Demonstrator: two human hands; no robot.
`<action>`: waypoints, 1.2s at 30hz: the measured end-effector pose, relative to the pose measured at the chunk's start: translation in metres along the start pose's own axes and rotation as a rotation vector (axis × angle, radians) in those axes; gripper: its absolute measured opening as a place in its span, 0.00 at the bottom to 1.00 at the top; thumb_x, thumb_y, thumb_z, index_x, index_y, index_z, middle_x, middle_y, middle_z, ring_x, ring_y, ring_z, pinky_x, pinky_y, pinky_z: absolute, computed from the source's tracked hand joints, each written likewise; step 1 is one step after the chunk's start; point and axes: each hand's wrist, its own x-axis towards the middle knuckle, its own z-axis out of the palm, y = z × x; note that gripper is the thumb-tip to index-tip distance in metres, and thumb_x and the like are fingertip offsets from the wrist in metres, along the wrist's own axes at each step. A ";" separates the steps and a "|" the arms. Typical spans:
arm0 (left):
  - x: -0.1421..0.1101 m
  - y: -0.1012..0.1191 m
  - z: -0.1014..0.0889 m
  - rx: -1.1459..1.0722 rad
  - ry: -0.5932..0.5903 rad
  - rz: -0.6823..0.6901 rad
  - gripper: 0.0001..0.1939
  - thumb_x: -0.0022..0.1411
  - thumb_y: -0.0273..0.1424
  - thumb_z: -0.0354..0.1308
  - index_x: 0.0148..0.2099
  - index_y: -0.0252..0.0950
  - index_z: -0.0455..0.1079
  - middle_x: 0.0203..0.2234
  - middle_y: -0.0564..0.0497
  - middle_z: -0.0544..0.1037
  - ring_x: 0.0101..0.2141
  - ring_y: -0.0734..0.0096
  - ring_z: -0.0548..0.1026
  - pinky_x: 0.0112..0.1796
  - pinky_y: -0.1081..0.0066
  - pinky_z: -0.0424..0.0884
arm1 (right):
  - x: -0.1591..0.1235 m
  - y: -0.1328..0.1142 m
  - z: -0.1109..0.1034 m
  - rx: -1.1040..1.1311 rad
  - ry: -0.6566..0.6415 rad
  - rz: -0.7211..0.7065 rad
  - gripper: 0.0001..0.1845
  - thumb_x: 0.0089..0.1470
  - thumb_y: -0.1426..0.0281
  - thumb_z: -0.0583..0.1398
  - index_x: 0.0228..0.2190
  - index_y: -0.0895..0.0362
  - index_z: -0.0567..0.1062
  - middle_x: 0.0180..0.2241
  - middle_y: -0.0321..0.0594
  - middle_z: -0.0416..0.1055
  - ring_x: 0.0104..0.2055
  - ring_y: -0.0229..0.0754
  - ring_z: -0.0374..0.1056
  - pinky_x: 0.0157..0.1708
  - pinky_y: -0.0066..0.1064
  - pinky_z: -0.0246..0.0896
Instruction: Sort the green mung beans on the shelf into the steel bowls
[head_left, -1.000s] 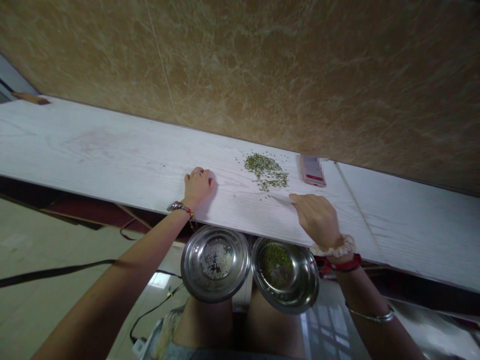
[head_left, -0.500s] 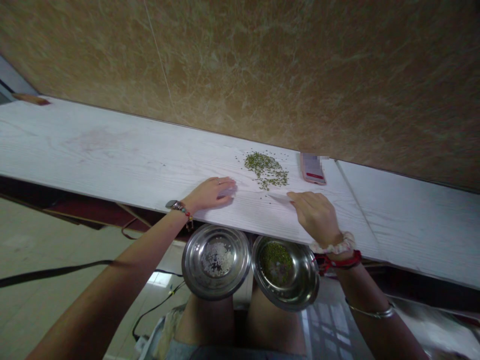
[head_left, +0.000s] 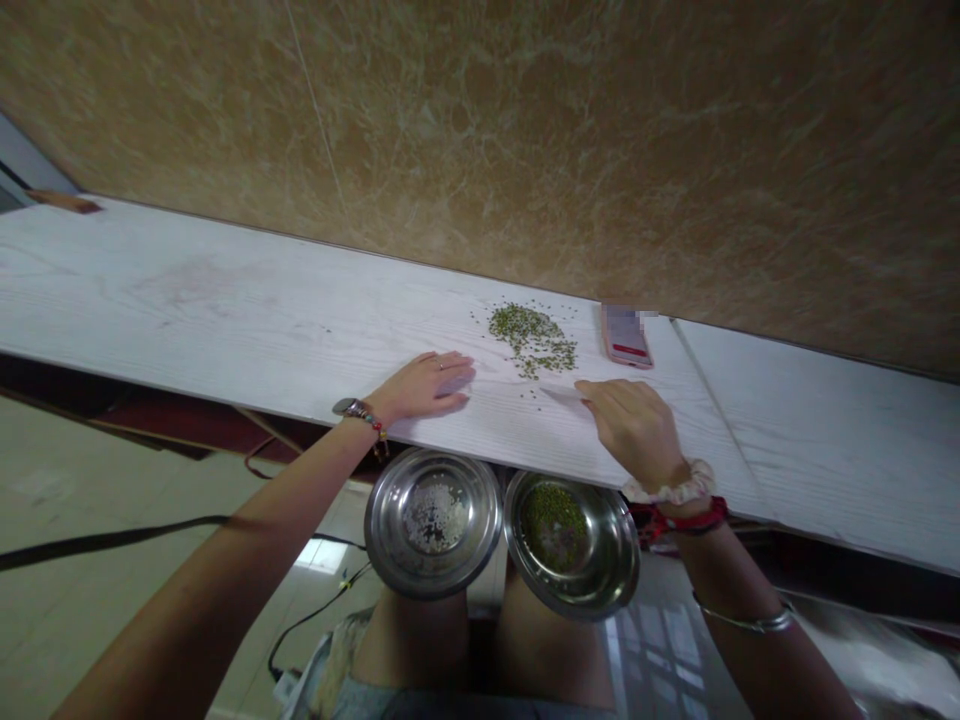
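My left hand (head_left: 430,385) lies flat on the white board (head_left: 330,310), fingers stretched out and holding nothing. To its right, small green beans (head_left: 531,338) are spread in a loose patch, with a few strays near the front. My right hand (head_left: 632,422) is closed, pinching a thin, pale, card-like piece (head_left: 562,394) whose tip points left, just in front of the patch. Over my legs, below the board's edge, are two metal bowls: the left bowl (head_left: 380,560) has white grains (head_left: 435,515) in it, the right bowl (head_left: 611,560) green beans (head_left: 555,515).
A phone (head_left: 626,338) lies behind my right hand, close to the marbled wall (head_left: 480,150). At the board's far left end is a brown wooden piece (head_left: 66,201). A dark strap (head_left: 112,541) and a cable (head_left: 307,610) run at the lower left.
Hardly anything differs. My right hand and the card-like piece have shifted very slightly; my left hand stays flat in place.
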 end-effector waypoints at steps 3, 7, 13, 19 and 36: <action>0.000 0.000 0.000 0.001 -0.001 -0.014 0.23 0.67 0.43 0.47 0.60 0.39 0.64 0.64 0.46 0.64 0.63 0.62 0.61 0.61 0.60 0.53 | 0.002 -0.003 -0.001 0.003 -0.024 -0.027 0.12 0.58 0.80 0.54 0.39 0.61 0.76 0.31 0.42 0.78 0.33 0.41 0.67 0.33 0.33 0.55; 0.000 0.001 -0.001 -0.012 0.007 -0.022 0.23 0.67 0.42 0.48 0.60 0.39 0.64 0.64 0.46 0.64 0.63 0.62 0.61 0.61 0.60 0.55 | 0.000 -0.006 -0.005 0.033 -0.039 -0.046 0.11 0.58 0.80 0.55 0.38 0.61 0.76 0.31 0.41 0.78 0.32 0.40 0.68 0.33 0.33 0.55; 0.001 0.000 0.002 -0.006 0.021 -0.027 0.23 0.67 0.41 0.48 0.59 0.36 0.65 0.63 0.45 0.65 0.62 0.61 0.62 0.60 0.60 0.56 | -0.002 -0.003 -0.005 0.002 0.008 0.007 0.10 0.60 0.78 0.55 0.38 0.60 0.76 0.30 0.40 0.78 0.32 0.39 0.69 0.33 0.32 0.57; 0.002 -0.002 0.005 0.016 0.065 0.000 0.22 0.67 0.42 0.48 0.59 0.39 0.66 0.62 0.47 0.67 0.61 0.62 0.64 0.59 0.62 0.58 | -0.003 0.002 0.001 -0.040 -0.050 -0.004 0.11 0.60 0.78 0.54 0.38 0.59 0.76 0.30 0.40 0.78 0.31 0.40 0.69 0.33 0.32 0.56; 0.002 -0.004 0.008 0.003 0.079 0.004 0.23 0.67 0.42 0.48 0.59 0.37 0.66 0.61 0.46 0.67 0.61 0.62 0.65 0.59 0.61 0.59 | 0.002 0.000 0.007 0.018 0.006 0.001 0.11 0.59 0.78 0.54 0.38 0.60 0.76 0.30 0.41 0.78 0.31 0.40 0.68 0.32 0.33 0.56</action>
